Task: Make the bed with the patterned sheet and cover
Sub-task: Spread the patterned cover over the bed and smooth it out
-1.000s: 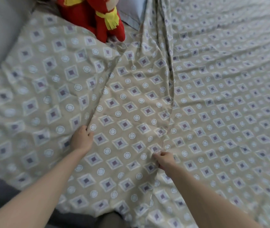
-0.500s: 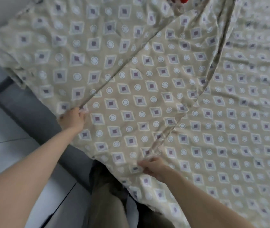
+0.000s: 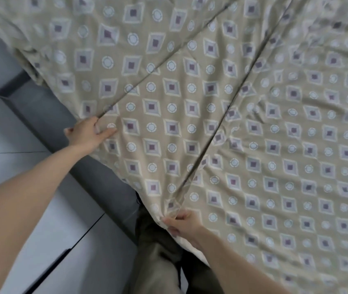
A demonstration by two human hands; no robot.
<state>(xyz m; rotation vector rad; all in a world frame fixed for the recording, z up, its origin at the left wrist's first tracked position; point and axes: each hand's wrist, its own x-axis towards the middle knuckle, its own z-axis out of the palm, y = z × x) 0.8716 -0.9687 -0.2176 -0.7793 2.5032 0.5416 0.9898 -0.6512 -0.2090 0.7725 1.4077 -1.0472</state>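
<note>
Dragged cover [image 3: 168,102] nearer; gripping one fold in left hand [image 3: 90,134], another in right hand [image 3: 182,222]. Pull evenly, keep taut.

matt woven cloth cover [image 3: 168,107] with creased folds, smooth grey bed frame [image 3: 48,122], glossy pale floor [image 3: 9,166]

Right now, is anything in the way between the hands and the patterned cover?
No, nothing visible. The left hand and right hand each grip a raised fold of the patterned cover directly.
</note>
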